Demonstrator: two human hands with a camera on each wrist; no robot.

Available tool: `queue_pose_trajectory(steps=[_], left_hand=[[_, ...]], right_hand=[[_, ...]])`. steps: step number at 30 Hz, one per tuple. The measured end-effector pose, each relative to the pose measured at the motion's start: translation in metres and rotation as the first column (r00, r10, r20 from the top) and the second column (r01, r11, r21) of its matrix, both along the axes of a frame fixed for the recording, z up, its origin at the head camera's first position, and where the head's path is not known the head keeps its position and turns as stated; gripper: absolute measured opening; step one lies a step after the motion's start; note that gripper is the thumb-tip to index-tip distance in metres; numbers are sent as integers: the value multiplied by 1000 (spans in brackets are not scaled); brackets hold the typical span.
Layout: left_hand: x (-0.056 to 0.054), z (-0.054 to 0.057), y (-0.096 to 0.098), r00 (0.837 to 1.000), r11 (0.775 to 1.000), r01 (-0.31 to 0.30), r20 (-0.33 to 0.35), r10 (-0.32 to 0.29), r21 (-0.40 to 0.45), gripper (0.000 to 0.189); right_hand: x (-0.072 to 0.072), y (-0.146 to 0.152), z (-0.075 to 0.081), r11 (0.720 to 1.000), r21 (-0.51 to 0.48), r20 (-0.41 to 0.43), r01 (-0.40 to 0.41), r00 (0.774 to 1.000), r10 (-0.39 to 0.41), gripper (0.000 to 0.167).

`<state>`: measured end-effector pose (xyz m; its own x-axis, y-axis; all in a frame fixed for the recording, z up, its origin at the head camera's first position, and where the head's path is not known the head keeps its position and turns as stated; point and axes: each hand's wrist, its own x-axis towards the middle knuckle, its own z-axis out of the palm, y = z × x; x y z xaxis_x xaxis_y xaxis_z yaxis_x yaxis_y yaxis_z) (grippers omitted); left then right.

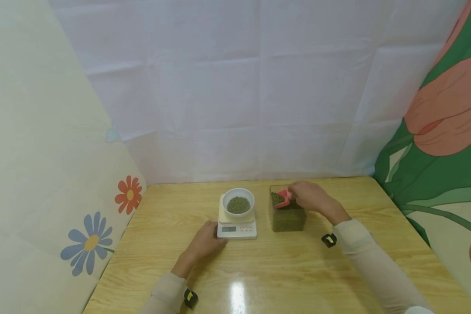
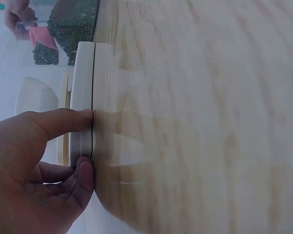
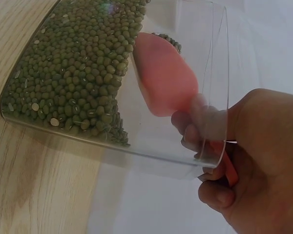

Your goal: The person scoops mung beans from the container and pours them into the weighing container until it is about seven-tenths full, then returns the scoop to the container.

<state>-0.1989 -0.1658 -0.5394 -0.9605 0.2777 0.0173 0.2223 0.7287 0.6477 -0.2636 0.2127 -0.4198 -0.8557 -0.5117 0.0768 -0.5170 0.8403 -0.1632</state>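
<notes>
Table [image 1: 278,270]: it bears your whole setup, with the scale at the middle and the container just to its right.
Container [image 1: 288,221]: its clear walls look stiff and slick. Holding that many beans, it is probably heavy; should you shift it, grip opposite walls low down.
Scale [image 1: 237,230]: likely hard-shelled and light enough to slide, so steady it by the casing, not the plate. Your left hand [image 1: 204,241] curls about its near left corner, thumb against the near face, fingers at the left side. You cannot read the display from here.
Bowl [image 1: 238,192]: white, on the scale's plate, with beans in it. It looks light and easily knocked; take it by the rim.
Scoop [image 3: 166,80]: pink, in the container's mouth over the beans, and loaded. It seems light, stiff plastic, best held by the handle, where your right hand [image 1: 312,196] is closed round it.
Beans [image 3: 73,73]: small, green, loose and apparently hard; they would roll off if you tipped the scoop.
</notes>
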Motion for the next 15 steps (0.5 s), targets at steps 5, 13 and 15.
queue_pose_trajectory(steps=[5, 13, 15], left_hand=[[-1, -1, 0, 1000, 1000, 9, -8, -9, -8, 55], [1, 2, 1, 1000, 1000, 0, 1, 0, 1, 54], [1, 2, 1, 1000, 1000, -1, 3, 1, 3, 54]], right_hand=[[3, 2, 2, 1000, -17, -11, -3, 1000, 3, 9], [5, 5, 3, 998, -54, 20, 13, 1000, -11, 13], [5, 7, 2, 998, -57, 21, 19, 1000, -18, 16]])
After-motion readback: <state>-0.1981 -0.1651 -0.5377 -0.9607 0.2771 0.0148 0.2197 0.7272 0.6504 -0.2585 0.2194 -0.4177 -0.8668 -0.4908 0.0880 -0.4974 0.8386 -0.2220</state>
